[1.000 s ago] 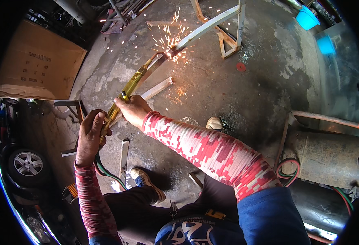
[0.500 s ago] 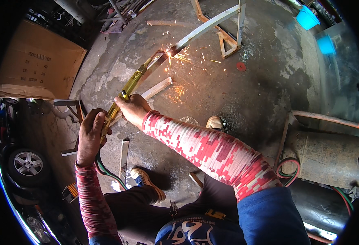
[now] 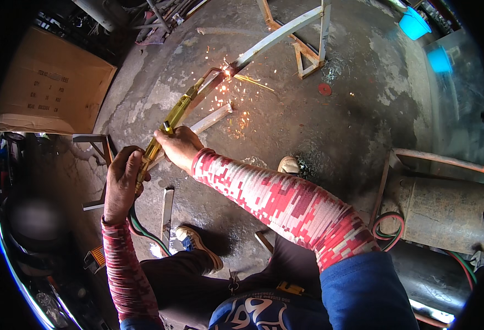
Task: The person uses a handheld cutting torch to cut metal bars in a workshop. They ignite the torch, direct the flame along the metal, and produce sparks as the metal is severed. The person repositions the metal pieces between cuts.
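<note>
A brass cutting torch point(image 3: 176, 114) slants up and away from me, held in both hands. My left hand point(image 3: 124, 179) is closed round its rear end, near the red and green hoses point(image 3: 143, 230). Further forward, my right hand point(image 3: 180, 147) grips the torch body by its small valve knob. The bent tip meets a long metal bar point(image 3: 278, 37) at a glowing spot, and orange sparks point(image 3: 236, 82) scatter round it and down to the floor. The bar's near stretch runs behind the torch, partly hidden by it and my hands.
A rusty angled frame point(image 3: 308, 53) joins the bar's far end. Loose metal pieces point(image 3: 214, 117) lie nearby, with a red disc point(image 3: 324, 89) to their right. At left stand a cardboard box point(image 3: 55, 82) and a vehicle point(image 3: 33, 220); at right are gas cylinders point(image 3: 445, 212) and a blue bucket point(image 3: 415, 23).
The spark pattern has shifted, with more now falling just below the tip. Over at left, the vehicle's wheel has gone from sharp to blurred. My hands and the torch look almost still.
</note>
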Demonstrator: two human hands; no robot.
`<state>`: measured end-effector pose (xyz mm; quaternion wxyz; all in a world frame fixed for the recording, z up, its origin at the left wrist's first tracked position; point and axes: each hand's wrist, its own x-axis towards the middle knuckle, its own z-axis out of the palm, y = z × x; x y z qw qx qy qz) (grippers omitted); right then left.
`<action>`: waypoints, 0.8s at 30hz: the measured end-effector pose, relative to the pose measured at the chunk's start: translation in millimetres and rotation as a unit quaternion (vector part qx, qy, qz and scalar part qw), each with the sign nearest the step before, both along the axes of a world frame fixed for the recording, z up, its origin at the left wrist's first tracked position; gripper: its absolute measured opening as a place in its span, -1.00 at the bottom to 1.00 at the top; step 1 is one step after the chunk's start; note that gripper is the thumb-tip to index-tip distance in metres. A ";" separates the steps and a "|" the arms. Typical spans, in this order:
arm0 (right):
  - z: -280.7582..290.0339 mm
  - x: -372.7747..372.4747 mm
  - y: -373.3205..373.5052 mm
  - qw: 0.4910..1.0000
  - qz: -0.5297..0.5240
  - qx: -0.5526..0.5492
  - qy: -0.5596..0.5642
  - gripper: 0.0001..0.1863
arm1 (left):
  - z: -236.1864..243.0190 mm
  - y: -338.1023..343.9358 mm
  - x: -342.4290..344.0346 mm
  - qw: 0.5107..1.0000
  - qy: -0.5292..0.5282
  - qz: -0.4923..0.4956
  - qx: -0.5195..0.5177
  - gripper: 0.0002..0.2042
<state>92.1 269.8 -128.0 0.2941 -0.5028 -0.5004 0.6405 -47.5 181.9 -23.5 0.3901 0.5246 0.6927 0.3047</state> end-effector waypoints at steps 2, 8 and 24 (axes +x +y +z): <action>-6.0 -2.3 1.8 1.000 0.008 -0.008 -0.001 -0.53 | -4.2 -0.5 1.4 1.000 -0.002 0.002 0.025 -0.64; -25.7 -16.4 6.3 0.999 -0.021 -0.027 0.041 -0.54 | -11.2 -0.7 0.1 0.997 0.045 -0.024 0.066 -0.66; 7.3 4.8 -7.4 0.999 -0.023 -0.019 0.033 -0.38 | -5.7 -1.7 -1.8 0.996 0.030 -0.042 0.069 -0.71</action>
